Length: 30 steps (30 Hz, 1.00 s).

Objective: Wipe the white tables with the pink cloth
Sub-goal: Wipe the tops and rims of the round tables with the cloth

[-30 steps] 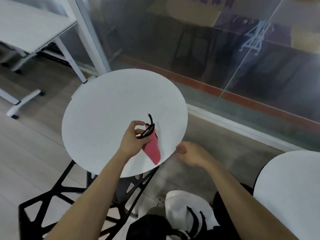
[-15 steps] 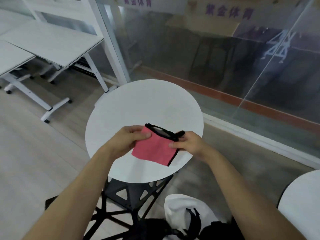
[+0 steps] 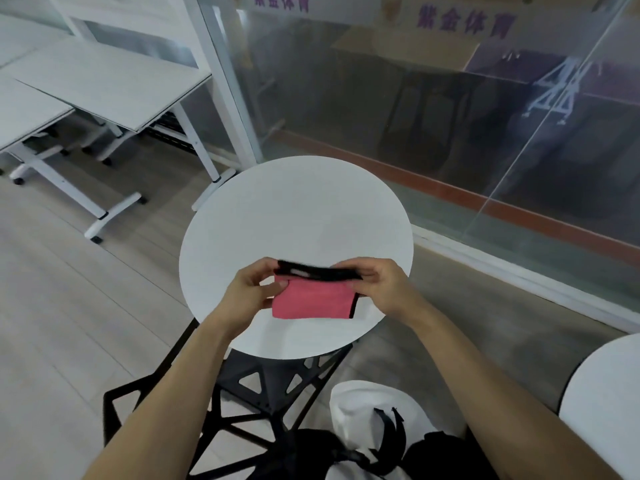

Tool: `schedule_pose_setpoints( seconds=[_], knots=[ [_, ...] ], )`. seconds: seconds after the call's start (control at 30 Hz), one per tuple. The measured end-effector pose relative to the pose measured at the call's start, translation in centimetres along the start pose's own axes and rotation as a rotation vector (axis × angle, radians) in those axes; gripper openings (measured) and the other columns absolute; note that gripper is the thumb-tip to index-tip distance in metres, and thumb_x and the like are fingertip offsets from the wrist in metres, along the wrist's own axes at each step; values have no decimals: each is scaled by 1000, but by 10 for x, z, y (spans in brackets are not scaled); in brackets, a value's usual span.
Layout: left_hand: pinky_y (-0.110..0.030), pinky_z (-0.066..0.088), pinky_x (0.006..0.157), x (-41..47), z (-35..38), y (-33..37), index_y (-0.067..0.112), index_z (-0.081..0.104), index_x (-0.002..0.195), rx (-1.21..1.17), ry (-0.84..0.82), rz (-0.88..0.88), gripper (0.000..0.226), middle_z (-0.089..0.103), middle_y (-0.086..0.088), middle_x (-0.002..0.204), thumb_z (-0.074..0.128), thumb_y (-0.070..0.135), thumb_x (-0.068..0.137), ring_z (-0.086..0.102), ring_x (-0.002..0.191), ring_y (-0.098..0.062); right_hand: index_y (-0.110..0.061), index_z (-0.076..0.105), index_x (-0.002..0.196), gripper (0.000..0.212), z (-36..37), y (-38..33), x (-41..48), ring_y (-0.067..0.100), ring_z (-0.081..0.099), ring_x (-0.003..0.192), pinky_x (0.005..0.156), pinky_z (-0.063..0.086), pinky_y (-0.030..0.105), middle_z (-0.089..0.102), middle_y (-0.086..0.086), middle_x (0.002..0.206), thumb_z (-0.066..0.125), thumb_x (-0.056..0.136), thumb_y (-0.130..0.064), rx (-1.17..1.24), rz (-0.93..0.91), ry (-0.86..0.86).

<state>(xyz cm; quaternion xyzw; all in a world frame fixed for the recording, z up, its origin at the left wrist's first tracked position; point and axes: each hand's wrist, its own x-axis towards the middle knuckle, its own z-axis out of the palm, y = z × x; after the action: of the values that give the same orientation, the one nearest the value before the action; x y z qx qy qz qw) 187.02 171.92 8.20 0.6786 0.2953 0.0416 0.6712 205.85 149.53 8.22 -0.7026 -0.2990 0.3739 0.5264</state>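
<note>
Raised level, pink cloth (image 3: 311,301) hangs between left hand (image 3: 252,292) and right hand (image 3: 381,285), both pinching.

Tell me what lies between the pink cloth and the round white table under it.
Nothing visible does. The left hand and right hand pinch the pink cloth over the near part of the round white table.

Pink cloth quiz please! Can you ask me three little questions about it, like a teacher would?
1. True or false: nobody touches the cloth.
2. Which hand holds it? A left only, B right only, C both.
3. Fill in: the cloth's edging is ____.
Key: 1 false. 2 C: the left hand and right hand each pinch its top edge, over the round table. 3 black.
</note>
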Motion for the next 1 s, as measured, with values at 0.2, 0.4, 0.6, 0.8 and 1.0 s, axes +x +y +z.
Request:
schedule_pose_setpoints(
  seconds=[0.2,0.4,0.6,0.8,1.0],
  knots=[
    [-29,60,82,3,2,8,0,68,101,-185,-97,-107,28,76,-14,124,42,-9,103,73,98,-26,-27,85,112,57,-1,-4,-15,6,70,119,111,52,28,79,-15,117,55,91,17,-49,-69,47],
    [-44,60,94,1,5,0,10,66,114,89,-79,-59,32,77,-10,123,72,-13,92,73,110,-37,-19,83,98,14,12,-5,-19,10,72,109,105,53,33,80,-8,107,71,98,-26,37,30,-3],
    [-45,65,90,4,9,15,12,63,132,325,-184,2,55,77,-12,120,71,-20,89,75,104,-31,-34,60,144,55,38,26,-1,4,74,111,107,52,31,81,-15,113,81,95,-48,-49,297,-225],
    [-52,61,94,6,-11,0,21,68,108,790,-259,-17,11,77,3,97,75,23,99,77,89,-17,-25,79,110,17,69,41,-4,12,75,99,100,59,42,81,-8,101,67,106,-36,-222,152,-43],
    [-57,61,92,4,-34,-24,21,62,111,593,-336,-92,9,71,-3,109,67,22,105,82,81,-27,-29,68,119,30,114,46,-14,5,72,89,82,59,33,74,-14,110,75,98,-49,-306,224,25]
  ],
)
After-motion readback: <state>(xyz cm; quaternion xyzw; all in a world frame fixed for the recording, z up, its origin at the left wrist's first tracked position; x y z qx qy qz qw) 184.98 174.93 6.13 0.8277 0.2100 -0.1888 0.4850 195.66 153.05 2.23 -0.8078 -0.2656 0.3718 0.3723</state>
